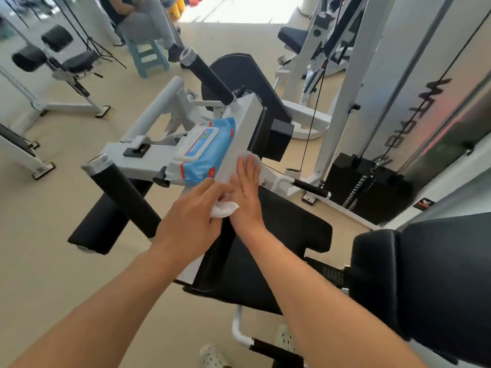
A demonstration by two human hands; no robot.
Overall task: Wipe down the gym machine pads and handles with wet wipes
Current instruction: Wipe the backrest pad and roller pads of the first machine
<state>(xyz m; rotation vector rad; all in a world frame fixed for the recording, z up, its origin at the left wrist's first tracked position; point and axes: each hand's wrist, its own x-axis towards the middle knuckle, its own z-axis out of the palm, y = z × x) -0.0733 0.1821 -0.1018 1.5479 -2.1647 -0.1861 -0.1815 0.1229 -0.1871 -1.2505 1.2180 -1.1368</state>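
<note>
While the pack of wipes (206, 152) sits on the machine's white frame (156, 160), the person works just beside it. The right hand (248, 187) lies flat, fingers straight, pressing a wipe (249, 156) against the frame's edge. The left hand (191, 216) pinches a crumpled white wipe (223, 209) right against the right wrist.

I'd judge the job early or midway: the wiping is on the frame now, and nothing shows whether the 2 black handles (125, 192) or the seat pad (279, 235) are done. No wet sheen can be made out on them. I cannot tell whether that is 1 wipe or 2, since the right hand covers the stretch between.
</note>
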